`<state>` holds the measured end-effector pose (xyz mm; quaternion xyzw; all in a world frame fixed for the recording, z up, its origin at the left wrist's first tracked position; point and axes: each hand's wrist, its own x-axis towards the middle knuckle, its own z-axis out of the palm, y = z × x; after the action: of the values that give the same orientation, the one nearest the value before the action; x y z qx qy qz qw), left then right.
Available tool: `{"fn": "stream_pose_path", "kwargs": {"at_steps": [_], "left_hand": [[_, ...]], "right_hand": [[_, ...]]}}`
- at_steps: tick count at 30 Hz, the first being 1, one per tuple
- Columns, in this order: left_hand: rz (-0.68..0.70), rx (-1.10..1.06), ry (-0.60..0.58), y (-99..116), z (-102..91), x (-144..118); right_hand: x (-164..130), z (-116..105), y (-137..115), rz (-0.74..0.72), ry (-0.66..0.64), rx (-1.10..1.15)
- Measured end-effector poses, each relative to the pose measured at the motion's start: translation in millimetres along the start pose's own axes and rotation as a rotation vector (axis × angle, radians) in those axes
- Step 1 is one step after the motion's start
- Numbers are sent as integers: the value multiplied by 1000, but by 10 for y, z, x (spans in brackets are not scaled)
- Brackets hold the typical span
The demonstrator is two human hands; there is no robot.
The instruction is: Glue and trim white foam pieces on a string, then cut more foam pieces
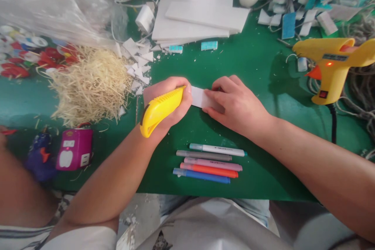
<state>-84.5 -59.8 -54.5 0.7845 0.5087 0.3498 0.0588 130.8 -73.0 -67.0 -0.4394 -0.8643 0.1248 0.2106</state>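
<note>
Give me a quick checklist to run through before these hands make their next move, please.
1. Yellow tool, apparently a cutter, firmly in hand: ok, the left hand is wrapped around it.
2. White strip steadied: ok, the right hand rests on it.
3. Any blade clear of skin: cannot tell, no blade shows in this view.
4. Markers out of the way: ok, they lie apart from both hands, nearer the person's body.
5. Glue gun unpowered: probably not ok, its red light glows.
</note>
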Motion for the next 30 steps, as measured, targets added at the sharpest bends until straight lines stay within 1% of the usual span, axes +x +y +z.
{"fn": "stream_pose_path", "kwargs": {"at_steps": [3,9,12,17,24,30], "left_hand": [[0,17,13,2,-1,-13],[4,40,-54,39,-69,16],[14,51,-48,43,-76,12],[46,41,7,44,-64,-20],[49,34,-34,54,-96,-17],[34,1,-32,33,-82,-35]], "right_hand": [[1,-3,-4,7,-12,-3],[3,-5,-15,-11,-25,-39],[3,-4,-19,-18,-31,-51],[-2,7,-16,-22,-13,-59],[0,-3,-27,-7,-22,-52],[2,-13,-40,0,-34,-25]]}}
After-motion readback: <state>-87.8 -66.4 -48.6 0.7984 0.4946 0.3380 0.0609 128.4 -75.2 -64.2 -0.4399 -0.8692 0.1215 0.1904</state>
